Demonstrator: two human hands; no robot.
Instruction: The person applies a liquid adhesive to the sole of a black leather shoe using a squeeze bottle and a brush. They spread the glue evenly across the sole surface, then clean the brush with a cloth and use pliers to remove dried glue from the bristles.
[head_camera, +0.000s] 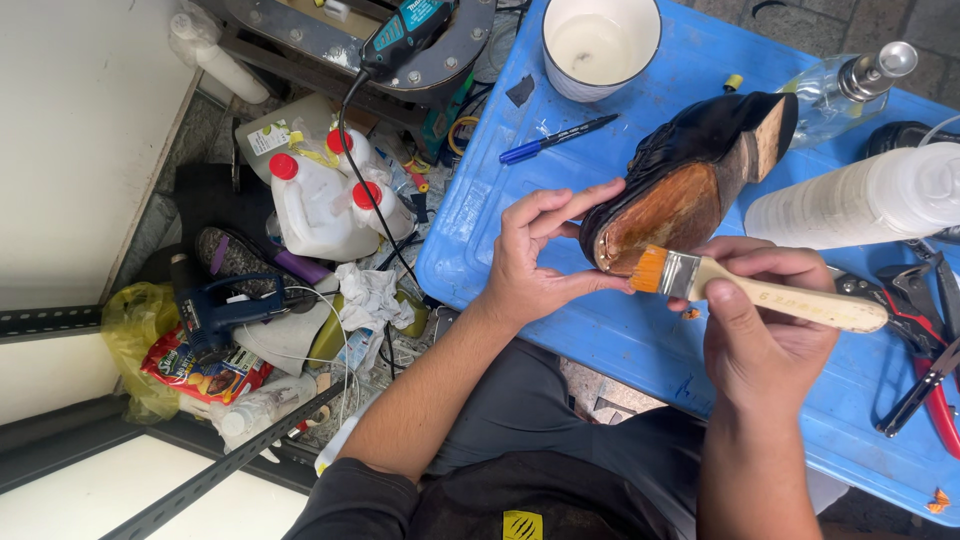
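Down on the floor, left of the blue table (600, 330), lie white jugs (310, 205) with red caps, a blue power tool (215, 305), a yellow bag (135, 320) and crumpled rags (370, 295). Over the table's near left part, the left hand (535, 255) grips the toe end of a black shoe (690, 170), turned sole-up, with thumb and fingers curled around its edge. Just right of that, the right hand (765, 330) is clenched around the pale wooden handle of a brush (740, 285), whose orange bristles touch the brown sole near the toe. Beyond the shoe, toward the table's far edge, sit a blue pen (555, 138) and a white cup (600, 45). At the table's right side lie a clear bottle (840, 85), a white bottle (860, 200) and red-handled pliers (925, 360).
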